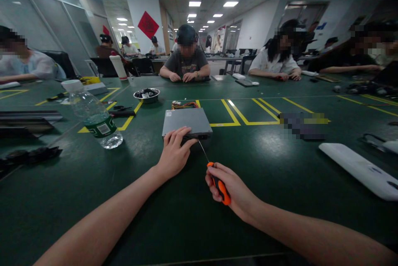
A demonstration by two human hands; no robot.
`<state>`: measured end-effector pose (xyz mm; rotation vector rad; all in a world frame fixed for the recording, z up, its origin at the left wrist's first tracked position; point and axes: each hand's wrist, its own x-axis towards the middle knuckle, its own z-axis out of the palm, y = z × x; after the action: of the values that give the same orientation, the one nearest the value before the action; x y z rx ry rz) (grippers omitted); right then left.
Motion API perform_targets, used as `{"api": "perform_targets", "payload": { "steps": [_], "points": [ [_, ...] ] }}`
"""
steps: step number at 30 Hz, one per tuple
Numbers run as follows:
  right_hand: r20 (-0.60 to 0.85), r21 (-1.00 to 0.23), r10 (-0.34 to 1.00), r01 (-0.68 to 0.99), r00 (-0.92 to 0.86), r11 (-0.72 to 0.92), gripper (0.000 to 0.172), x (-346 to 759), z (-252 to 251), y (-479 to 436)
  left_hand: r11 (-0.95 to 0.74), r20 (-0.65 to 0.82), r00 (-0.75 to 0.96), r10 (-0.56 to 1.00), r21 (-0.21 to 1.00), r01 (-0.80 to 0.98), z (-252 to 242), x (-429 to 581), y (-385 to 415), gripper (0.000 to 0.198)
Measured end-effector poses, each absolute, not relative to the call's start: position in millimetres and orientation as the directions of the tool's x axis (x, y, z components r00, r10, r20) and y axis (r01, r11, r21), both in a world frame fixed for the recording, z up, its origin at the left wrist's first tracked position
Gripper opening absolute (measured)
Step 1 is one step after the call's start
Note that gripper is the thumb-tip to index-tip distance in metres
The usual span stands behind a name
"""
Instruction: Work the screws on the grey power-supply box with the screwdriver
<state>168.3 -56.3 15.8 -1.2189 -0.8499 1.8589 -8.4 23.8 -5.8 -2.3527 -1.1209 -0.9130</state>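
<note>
Grey box (187,122) lies at 12 o'clock on the surface (280,166); my left hand (174,154) is nearer, fingers flat on its near edge. Fingers of my right hand (230,189) clench the screwdriver (219,184), shaft pointing 11 o'clock.

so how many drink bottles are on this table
2. A clear water bottle stands left of the grey box; a tall white one stands further back on the left. More may sit unseen on the far tables.
</note>
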Motion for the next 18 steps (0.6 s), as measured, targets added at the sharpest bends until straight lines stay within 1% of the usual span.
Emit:
{"api": "perform_targets", "payload": {
  "steps": [11, 18],
  "points": [
    [-0.450, -0.839, 0.850, -0.195, -0.275, -0.508, 0.020, 169.3, 16.5, -57.9, -0.617, 0.693, 0.459, 0.556, -0.027, 0.787, -6.3, -8.0, 23.9, 0.032],
    [-0.470, -0.832, 0.842, -0.187, -0.266, -0.523, 0.018, 167.7, 19.6, -57.3, -0.623, 0.700, 0.451, 0.553, -0.012, 0.782, -5.5, -7.3, 24.0, 0.031]
  ]
}}
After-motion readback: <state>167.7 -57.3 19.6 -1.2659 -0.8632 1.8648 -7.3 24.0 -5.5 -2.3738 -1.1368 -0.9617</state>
